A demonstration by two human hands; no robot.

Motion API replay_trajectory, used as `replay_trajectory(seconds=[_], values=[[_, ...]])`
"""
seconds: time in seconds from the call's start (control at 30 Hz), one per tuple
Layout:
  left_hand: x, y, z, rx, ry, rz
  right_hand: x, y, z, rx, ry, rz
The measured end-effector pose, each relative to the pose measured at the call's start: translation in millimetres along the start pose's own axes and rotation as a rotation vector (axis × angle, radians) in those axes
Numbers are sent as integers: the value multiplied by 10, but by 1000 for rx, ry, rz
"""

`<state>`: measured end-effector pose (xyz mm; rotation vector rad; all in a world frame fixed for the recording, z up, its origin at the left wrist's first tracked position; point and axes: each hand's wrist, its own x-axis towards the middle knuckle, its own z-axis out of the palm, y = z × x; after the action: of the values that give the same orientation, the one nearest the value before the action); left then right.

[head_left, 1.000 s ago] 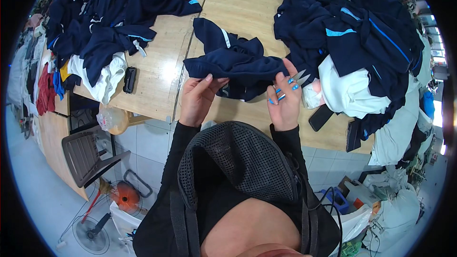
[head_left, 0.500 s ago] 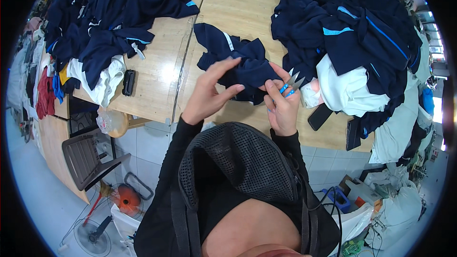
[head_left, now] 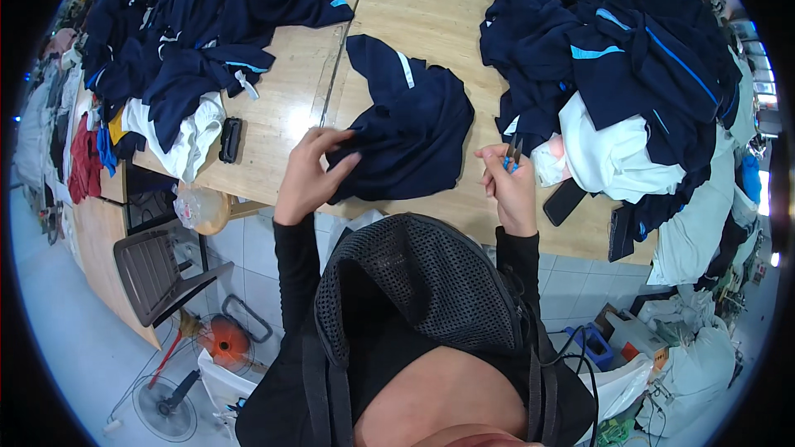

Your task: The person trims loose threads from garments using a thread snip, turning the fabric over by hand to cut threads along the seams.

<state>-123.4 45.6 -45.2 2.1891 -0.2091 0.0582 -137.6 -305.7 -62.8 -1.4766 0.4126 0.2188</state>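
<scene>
A navy blue garment (head_left: pixel 422 128) with a white stripe on one part lies crumpled on the wooden table in front of me. At its left edge is my left hand (head_left: pixel 310 174), thumb and fingers apart; the fingertips overlap the cloth, and I cannot tell whether they touch it. My right hand (head_left: pixel 512 190) is just right of the garment, apart from it. It is closed around small thread snips (head_left: pixel 513 157) with blue handles, the metal blades pointing away from me.
Piles of navy clothing stand at the far left (head_left: pixel 224 0) and right (head_left: pixel 613 58), with white cloth (head_left: pixel 617 149) in the right one. A black phone (head_left: pixel 565 202) lies near the right front edge. A black case (head_left: pixel 231 140) sits at left. A chair (head_left: pixel 149 277) stands beyond the table.
My left hand has moved left and off the middle of the garment. The right hand has let go of the cloth, keeping the snips. The garment now lies spread wider.
</scene>
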Motion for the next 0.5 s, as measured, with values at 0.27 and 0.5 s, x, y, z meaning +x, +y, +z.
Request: replay_trajectory(seconds=[0.27,0.5], values=[[356,-215,1199,98,-300,-120,42,-233,144,101,-73,-66],[285,364,519,-1252,-299,-234,-153,107,-126,409,-116,46]])
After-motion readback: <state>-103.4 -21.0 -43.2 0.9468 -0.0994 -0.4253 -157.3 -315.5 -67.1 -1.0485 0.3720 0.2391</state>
